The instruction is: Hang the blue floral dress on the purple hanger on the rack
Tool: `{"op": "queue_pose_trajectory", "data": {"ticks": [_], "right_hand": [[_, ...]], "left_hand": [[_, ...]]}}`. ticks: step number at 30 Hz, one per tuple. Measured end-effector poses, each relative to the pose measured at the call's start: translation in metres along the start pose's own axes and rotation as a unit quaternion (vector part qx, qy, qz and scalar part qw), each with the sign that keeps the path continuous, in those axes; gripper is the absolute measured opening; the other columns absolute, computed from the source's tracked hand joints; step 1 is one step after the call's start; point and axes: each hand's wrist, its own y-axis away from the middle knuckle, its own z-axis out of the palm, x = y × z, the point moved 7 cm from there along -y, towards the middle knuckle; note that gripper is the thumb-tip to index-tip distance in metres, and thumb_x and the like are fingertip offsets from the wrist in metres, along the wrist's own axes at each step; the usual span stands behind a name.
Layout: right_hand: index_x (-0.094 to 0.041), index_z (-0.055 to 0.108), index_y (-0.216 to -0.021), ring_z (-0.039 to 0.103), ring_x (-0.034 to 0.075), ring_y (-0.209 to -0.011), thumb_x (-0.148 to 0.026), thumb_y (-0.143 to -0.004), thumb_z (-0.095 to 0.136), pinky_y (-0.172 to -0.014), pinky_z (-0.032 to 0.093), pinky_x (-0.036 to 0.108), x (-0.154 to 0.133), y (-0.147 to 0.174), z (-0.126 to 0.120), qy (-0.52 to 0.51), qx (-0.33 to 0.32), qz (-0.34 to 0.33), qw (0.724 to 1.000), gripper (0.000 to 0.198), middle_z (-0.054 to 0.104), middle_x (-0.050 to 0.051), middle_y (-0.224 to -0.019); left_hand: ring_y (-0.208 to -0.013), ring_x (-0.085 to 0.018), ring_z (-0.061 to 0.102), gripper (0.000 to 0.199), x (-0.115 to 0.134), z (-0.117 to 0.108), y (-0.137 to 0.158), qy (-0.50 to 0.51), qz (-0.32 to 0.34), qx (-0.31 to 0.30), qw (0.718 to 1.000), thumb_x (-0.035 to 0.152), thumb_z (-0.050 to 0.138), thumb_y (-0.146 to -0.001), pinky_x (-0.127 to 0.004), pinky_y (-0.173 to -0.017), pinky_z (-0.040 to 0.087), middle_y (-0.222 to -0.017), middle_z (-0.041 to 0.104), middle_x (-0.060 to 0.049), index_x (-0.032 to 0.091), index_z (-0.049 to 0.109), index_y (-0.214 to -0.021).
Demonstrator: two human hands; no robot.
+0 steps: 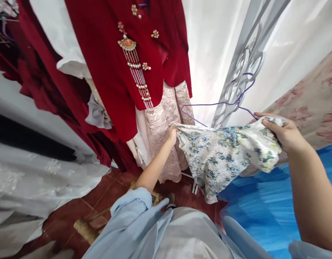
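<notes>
A white garment with a blue and green floral pattern [225, 151] is stretched sideways in front of me. My left hand [173, 133] pinches its upper left corner. At the other end, my right hand [283, 133] grips the upper right part, fingers closed over the cloth. Behind the top edge hangs a purple wire hanger [217, 104], its hook up by a white scrolled metal stand [240, 75]. The hanger's right arm reaches to my right hand; whether it sits inside the garment I cannot tell.
A red jacket [109, 72] with a beaded tassel brooch [135, 66] hangs ahead, over a pink textured skirt [166, 144]. White lace fabric [33, 172] is at left. Blue cloth [258, 205] and a floral drape [303, 97] lie right. A bamboo piece [85, 230] rests on red floor tiles [112, 189].
</notes>
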Motion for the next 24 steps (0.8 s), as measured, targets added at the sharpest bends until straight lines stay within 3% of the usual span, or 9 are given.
{"op": "queue_pose_trajectory", "data": {"ticks": [2,5,7,9,12,14,17,20,24], "right_hand": [[-0.016,0.077,-0.111,0.061,0.019,-0.066,-0.052,-0.067,0.086,-0.061,0.047,0.032,0.001,0.002,0.003,-0.052,-0.010,0.037,0.998,0.057,0.075,0.009,-0.086],[-0.015,0.078,-0.098,0.061,0.019,-0.068,-0.048,-0.066,0.088,-0.063,0.046,0.032,-0.004,0.005,0.002,-0.048,0.015,0.050,0.998,0.046,0.075,0.009,-0.084],[-0.015,0.078,-0.096,0.062,0.019,-0.069,-0.045,-0.067,0.088,-0.064,0.046,0.031,-0.006,0.009,0.003,-0.045,0.022,0.060,0.997,0.042,0.074,0.008,-0.082],[-0.016,0.077,-0.097,0.061,0.018,-0.069,-0.045,-0.069,0.086,-0.063,0.045,0.030,-0.007,0.011,0.003,-0.050,0.029,0.070,0.996,0.042,0.073,0.007,-0.080],[-0.016,0.074,-0.094,0.058,0.016,-0.068,-0.049,-0.070,0.085,-0.060,0.043,0.027,-0.009,0.012,0.003,-0.029,0.045,0.055,0.997,0.042,0.070,0.004,-0.078],[-0.017,0.071,-0.088,0.055,0.014,-0.067,-0.051,-0.072,0.082,-0.059,0.041,0.025,-0.010,0.012,0.005,0.002,0.045,0.033,0.998,0.040,0.067,0.003,-0.076],[-0.017,0.063,-0.077,0.046,0.010,-0.060,-0.055,-0.076,0.078,-0.053,0.036,0.023,-0.011,0.014,0.007,0.032,0.041,0.028,0.998,0.040,0.057,-0.001,-0.068],[-0.019,0.054,-0.068,0.038,0.008,-0.053,-0.053,-0.078,0.078,-0.047,0.029,0.023,-0.014,0.018,0.002,0.053,0.068,0.051,0.995,0.043,0.046,-0.005,-0.059],[-0.019,0.053,-0.067,0.035,0.007,-0.048,-0.048,-0.082,0.075,-0.045,0.025,0.025,-0.029,0.019,-0.019,0.069,0.121,0.057,0.989,0.040,0.042,-0.005,-0.055]], "left_hand": [[-0.056,-0.009,0.049,0.016,0.033,0.018,-0.036,0.003,-0.002,-0.028,1.000,0.001,0.047,-0.059,-0.018,-0.060,0.039,-0.060,0.054,0.004,0.016,0.051,-0.063],[-0.052,-0.009,0.046,0.015,0.080,0.051,-0.080,0.011,-0.008,-0.079,0.997,0.002,0.048,-0.063,-0.019,-0.057,0.039,-0.058,0.049,0.003,0.016,0.046,-0.059],[-0.058,-0.011,0.052,0.011,0.110,0.083,-0.098,0.000,0.010,-0.146,0.989,0.004,0.050,-0.069,-0.021,-0.062,0.045,-0.064,0.052,0.001,0.015,0.050,-0.066],[-0.076,-0.015,0.060,0.013,0.137,0.118,-0.102,-0.054,0.069,-0.228,0.970,0.004,0.054,-0.073,-0.026,-0.077,0.049,-0.080,0.060,-0.002,0.014,0.058,-0.081],[-0.103,-0.018,0.059,0.039,0.159,0.155,-0.079,-0.188,0.185,-0.300,0.917,-0.001,0.061,-0.071,-0.030,-0.096,0.044,-0.109,0.064,-0.006,0.016,0.062,-0.106],[-0.104,-0.020,0.058,0.046,0.154,0.164,-0.054,-0.270,0.206,-0.335,0.879,0.004,0.069,-0.071,-0.031,-0.097,0.042,-0.114,0.063,-0.008,0.018,0.062,-0.115],[-0.088,-0.022,0.059,0.029,0.130,0.161,-0.011,-0.371,0.196,-0.391,0.819,0.025,0.076,-0.077,-0.031,-0.084,0.042,-0.096,0.067,-0.007,0.017,0.068,-0.103],[-0.073,-0.019,0.054,0.021,0.120,0.160,0.022,-0.443,0.261,-0.383,0.767,0.037,0.067,-0.087,-0.027,-0.071,0.037,-0.075,0.063,-0.003,0.017,0.068,-0.083],[-0.064,-0.017,0.047,0.025,0.126,0.185,0.052,-0.464,0.330,-0.353,0.743,0.040,0.060,-0.094,-0.027,-0.066,0.030,-0.067,0.055,0.000,0.019,0.067,-0.082]]}}
